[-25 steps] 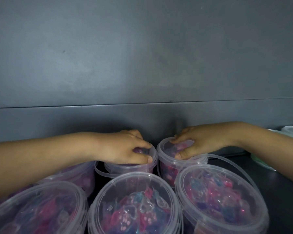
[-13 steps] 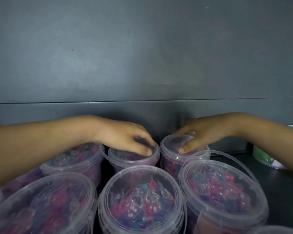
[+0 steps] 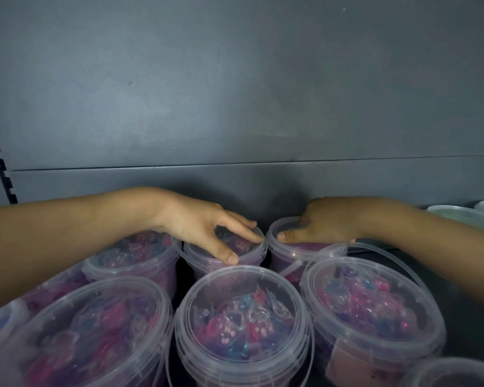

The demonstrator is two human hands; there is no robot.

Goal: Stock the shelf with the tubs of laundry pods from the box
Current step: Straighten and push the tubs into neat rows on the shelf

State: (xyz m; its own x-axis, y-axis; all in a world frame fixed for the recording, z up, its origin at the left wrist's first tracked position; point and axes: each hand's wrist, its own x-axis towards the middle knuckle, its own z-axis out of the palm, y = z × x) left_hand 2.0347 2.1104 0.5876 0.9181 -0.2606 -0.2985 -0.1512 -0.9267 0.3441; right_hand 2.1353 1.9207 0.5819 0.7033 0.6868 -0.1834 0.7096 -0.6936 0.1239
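Several clear plastic tubs of pink, purple and blue laundry pods stand packed together on the dark shelf (image 3: 458, 297). My left hand (image 3: 207, 230) lies over the lid of the back middle tub (image 3: 246, 248), fingers curved around its rim. My right hand (image 3: 322, 224) grips the lid of the back right tub (image 3: 296, 248), thumb along its front edge. In front stand three larger-looking tubs: left (image 3: 90, 336), centre (image 3: 243, 317) and right (image 3: 372, 305). Another tub (image 3: 134, 255) sits at the back left under my left forearm. The box is out of view.
The grey back panel (image 3: 235, 107) of the shelf rises right behind the back tubs. A slotted upright (image 3: 0, 169) runs at the far left. Pale green and white lidded containers (image 3: 458, 216) stand at the far right. A bare strip of shelf lies right of the tubs.
The two back tubs have been pushed further toward the back panel with both hands on their lids. My right hand has turned, thumb now at the lid's front edge.
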